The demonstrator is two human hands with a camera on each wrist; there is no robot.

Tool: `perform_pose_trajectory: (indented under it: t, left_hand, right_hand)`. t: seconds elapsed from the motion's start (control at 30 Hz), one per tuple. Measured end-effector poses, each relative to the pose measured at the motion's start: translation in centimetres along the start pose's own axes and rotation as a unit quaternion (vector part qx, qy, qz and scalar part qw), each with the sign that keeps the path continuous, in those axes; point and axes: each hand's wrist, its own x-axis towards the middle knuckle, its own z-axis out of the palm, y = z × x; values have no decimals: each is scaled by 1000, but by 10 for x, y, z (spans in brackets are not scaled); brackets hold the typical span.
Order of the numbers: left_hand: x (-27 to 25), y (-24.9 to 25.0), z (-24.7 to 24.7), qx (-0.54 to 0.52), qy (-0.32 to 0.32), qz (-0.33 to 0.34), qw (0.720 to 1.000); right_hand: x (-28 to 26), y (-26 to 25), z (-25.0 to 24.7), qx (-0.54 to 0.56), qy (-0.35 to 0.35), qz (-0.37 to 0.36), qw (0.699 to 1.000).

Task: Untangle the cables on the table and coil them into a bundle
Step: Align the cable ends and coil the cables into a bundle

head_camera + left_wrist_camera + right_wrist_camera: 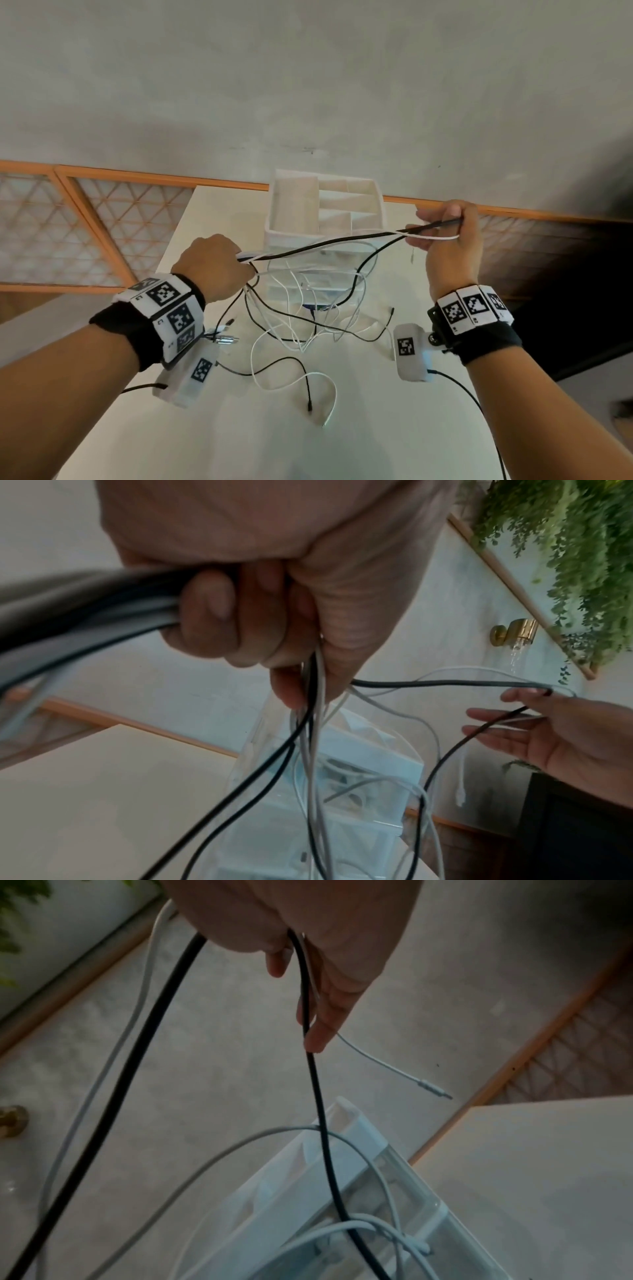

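Note:
Several thin black and white cables [301,325] lie tangled on the white table [239,438], with loose plug ends near the front. My left hand [222,263] is a fist above the tangle and grips a bunch of black and white strands [310,723] that hang down from it. A black cable [329,244] and a white one stretch from that fist to my right hand [440,229]. The right hand is raised at the right and holds both between thumb and fingers [318,1031]. A white cable end with a plug [431,1088] dangles from it.
A white compartment organizer with clear drawers [325,212] stands just behind the tangle, and some strands hang against it. An orange-framed lattice panel [102,233] runs behind the table. Hanging greenery [565,561] and a brass hook [514,634] are on the wall.

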Motion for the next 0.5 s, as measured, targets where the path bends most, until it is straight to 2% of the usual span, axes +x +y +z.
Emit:
perform_pose_trajectory:
  t: [0.1,0.17,0.23,0.27,0.3,0.37,0.5]
  left_hand:
    - [3,-6,-1,15,4,-9,1000]
    - [3,-10,0,8,10,-13,1000]
    - [3,-12,-3,-26,34,-21,999]
    - [2,-11,-6,-52,55,-25,997]
    - [1,-11,-9,-80,76,-31,993]
    - [-1,-8,-17,-138,111,-39,983]
    - [-2,2,-26,-236,169,-26,956]
  right_hand:
    - [-4,-8,2,-46,-2,-42,998]
    - [-5,-12,2,-47,-14,-21,999]
    - [-2,-9,-4,-156,-48,1,987]
    - [-2,-3,-9,-264,-85,0,961]
    - [-4,5,-16,-374,-131,-6,918]
    - [-13,26,-29,-544,-216,-21,810]
    - [-34,63,-44,-716,-333,18,613]
